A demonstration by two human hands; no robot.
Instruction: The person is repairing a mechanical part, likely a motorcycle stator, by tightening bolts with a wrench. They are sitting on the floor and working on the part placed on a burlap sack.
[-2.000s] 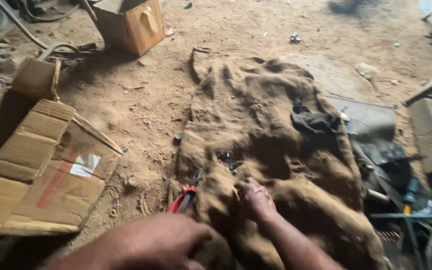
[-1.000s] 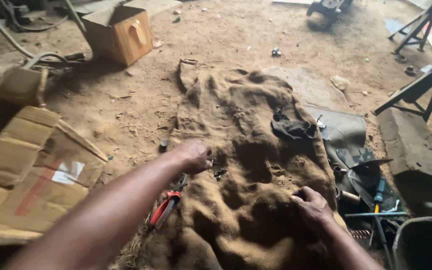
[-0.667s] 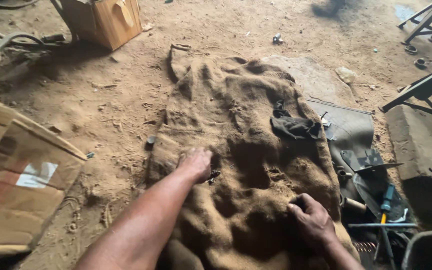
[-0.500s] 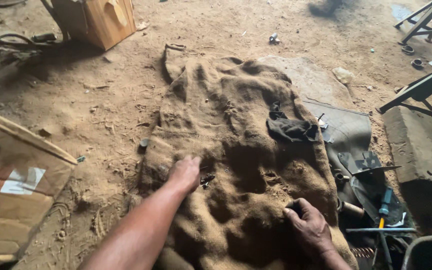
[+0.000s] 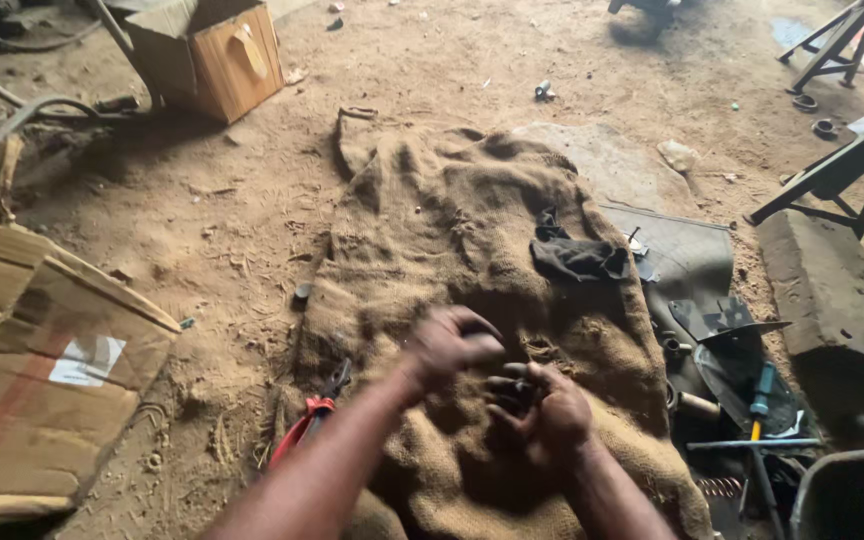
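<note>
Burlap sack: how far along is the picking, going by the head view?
Done: the burlap sack lies spread on the dirt floor. In hand: left hand and right hand meet over its near part, the right cupped around something small and dark; motion blur hides what. Left: red-handled pliers at the sack's left edge and the dark rag lie untouched.

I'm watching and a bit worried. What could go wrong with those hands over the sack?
1. Both hands, left and right, are blurred together over the lumpy sack; something small could drop into its folds and get lost.
2. The red pliers lie right by the left arm, so an elbow might bump them.
3. Loose tools sit close on the right, easy to knock or lean on.
</note>
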